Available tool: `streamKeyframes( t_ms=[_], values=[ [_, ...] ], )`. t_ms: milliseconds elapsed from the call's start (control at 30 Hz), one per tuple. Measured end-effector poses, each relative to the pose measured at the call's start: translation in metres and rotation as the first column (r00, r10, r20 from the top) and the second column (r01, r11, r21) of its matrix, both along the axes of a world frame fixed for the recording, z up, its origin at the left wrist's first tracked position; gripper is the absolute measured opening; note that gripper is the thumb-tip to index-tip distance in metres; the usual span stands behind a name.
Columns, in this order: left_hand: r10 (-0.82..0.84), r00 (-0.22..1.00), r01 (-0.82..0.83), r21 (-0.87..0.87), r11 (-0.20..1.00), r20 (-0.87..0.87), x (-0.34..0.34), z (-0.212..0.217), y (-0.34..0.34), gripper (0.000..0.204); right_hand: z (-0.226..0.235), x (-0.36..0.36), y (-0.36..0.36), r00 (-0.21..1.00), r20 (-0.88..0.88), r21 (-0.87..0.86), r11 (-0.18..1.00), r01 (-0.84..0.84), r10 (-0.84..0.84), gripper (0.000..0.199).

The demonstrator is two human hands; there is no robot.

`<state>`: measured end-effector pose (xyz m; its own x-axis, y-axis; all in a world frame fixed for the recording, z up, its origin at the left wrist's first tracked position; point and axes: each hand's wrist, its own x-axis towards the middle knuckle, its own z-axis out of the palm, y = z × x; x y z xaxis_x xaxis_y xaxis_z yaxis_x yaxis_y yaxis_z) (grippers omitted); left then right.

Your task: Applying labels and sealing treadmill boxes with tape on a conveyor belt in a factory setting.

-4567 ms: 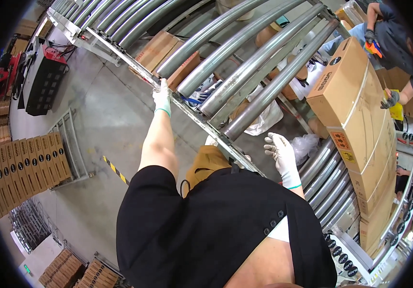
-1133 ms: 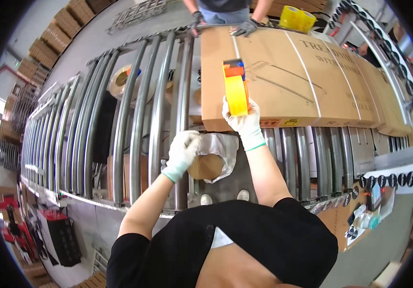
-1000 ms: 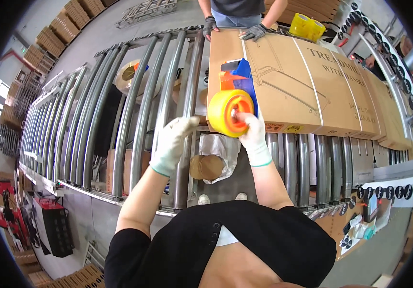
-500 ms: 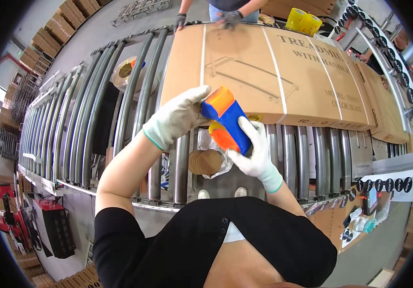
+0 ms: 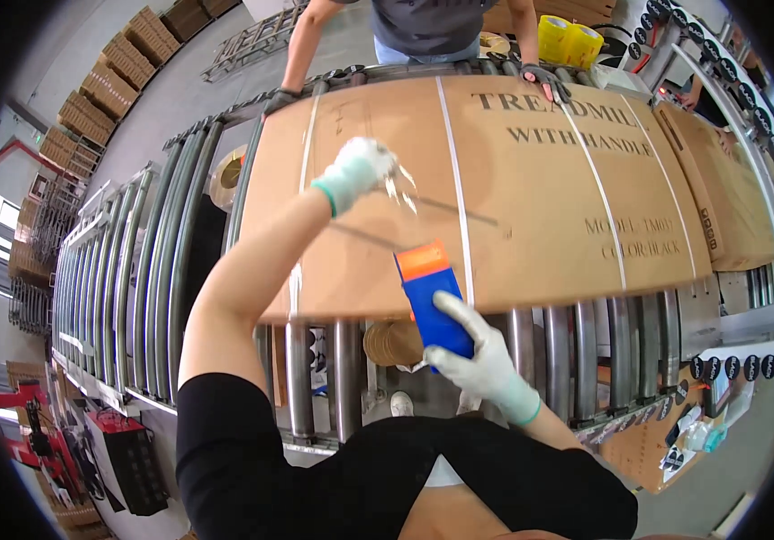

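A large cardboard box (image 5: 531, 216) with white straps lies across the rollers in front of me. In my gloved right hand (image 5: 486, 364) is a blue and orange tape dispenser (image 5: 432, 297), held at the box's near edge. Fingers are wrapped round its blue body. Above the left part of the box, my gloved left hand (image 5: 364, 171) is closed on a thin, shiny, crumpled strip (image 5: 401, 191), which looks like clear tape and is blurred by motion. The left hand is apart from the dispenser.
A co-worker's gloved hands (image 5: 544, 83) rest on the box's far edge. Metal rollers (image 5: 171, 261) run left and under the box. Another carton (image 5: 715, 189) stands at its right end. Yellow tape rolls (image 5: 569, 41) sit at the back right.
My left hand has left the dispenser and moved up over the box, a shiny strip in its fingers. The right hand has lowered the dispenser. The box appears further left and nearer.
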<state>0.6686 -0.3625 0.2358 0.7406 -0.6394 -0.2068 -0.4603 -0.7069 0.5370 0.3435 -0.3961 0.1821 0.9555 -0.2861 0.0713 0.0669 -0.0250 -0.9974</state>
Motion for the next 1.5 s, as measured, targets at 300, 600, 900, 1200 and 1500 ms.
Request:
streamKeyframes(
  t_ms=[300, 600, 900, 1200, 1500],
  values=[
    [0.087, 0.953, -0.237, -0.530, 0.814, -0.292, 0.217, -0.065, -0.131, 0.024, 0.003, 0.065, -0.067, 0.969, 0.035, 0.256, 0.935, -0.244, 0.243, 0.059],
    [-0.249, 0.398, -0.298, -0.381, 0.876, -0.883, 0.110, -0.104, -0.035, 0.052, 0.010, 0.127, -0.136, 0.951, 0.249, 0.582, 0.813, 0.003, -0.182, 0.056],
    [-0.382, 0.275, -0.395, -0.466, 0.792, -0.882, 0.028, -0.041, 0.101, 0.047, 0.054, 0.104, -0.100, 0.873, 0.458, 0.564, 0.813, -0.142, -0.165, 0.051],
    [-0.261, 0.946, 0.040, -0.732, 0.681, -0.190, -0.045, 0.102, 0.103, 0.035, 0.090, 0.067, -0.050, 0.898, 0.438, 0.111, 0.989, -0.100, 0.042, 0.054],
    [-0.260, 0.359, 0.788, -0.142, 0.600, 0.896, -0.090, 0.128, 0.045, 0.037, 0.078, 0.077, -0.048, 0.899, 0.428, -0.042, 0.996, -0.080, 0.091, 0.066]
  ],
)
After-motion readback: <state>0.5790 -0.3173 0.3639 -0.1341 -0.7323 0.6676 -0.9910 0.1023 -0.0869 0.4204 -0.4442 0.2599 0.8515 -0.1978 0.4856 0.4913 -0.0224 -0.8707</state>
